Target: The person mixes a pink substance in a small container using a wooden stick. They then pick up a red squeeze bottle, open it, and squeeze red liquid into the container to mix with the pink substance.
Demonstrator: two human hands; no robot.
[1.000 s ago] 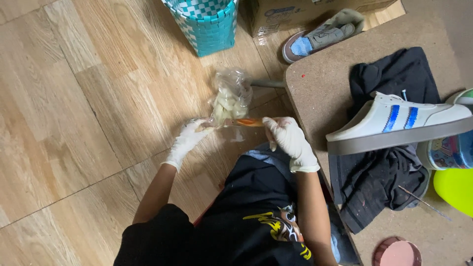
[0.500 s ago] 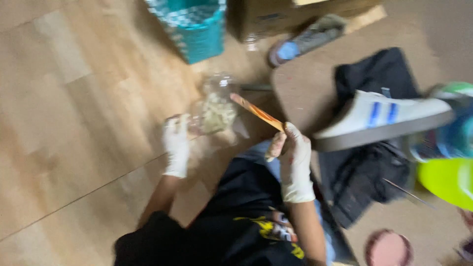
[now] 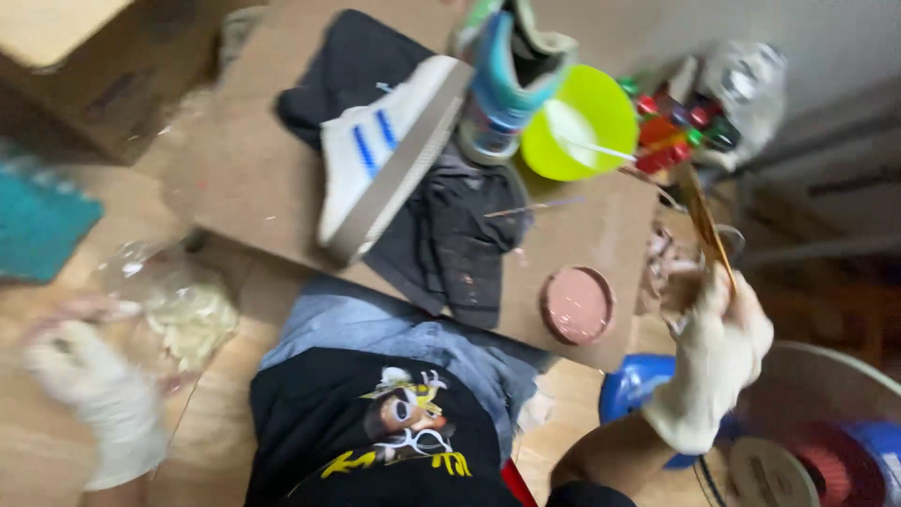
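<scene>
**Brush in the air, bag held loosely: two spill risks**

Right hand [image 3: 718,361], gloved, at 4 o'clock in the head view, closed around the lower end of a thin wooden brush [image 3: 706,221] that points up toward 1 o'clock, over the right edge of the low board [image 3: 235,178]. Left hand [image 3: 80,376], gloved, at 8 o'clock, blurred; it touches or pinches the clear plastic bag [image 3: 183,305] of pale stuff, exact grip I cannot tell

Risks as I judge them:
- Brush tip is near the lime-green bowl [image 3: 577,117] and the cluster of small paint pots [image 3: 680,122] at 1 o'clock. A swing could knock them or flick drips onto the white sneaker with blue stripes [image 3: 385,160] at 12
- Pink round lid [image 3: 577,305] sits near the board's edge, just beside the right forearm; an elbow nudge could tip it off
- Bag looks one-handed and off the board; a slack hold could dump the contents on the floor
- Dark cloth [image 3: 446,235] under the sneaker may drag if snagged
</scene>
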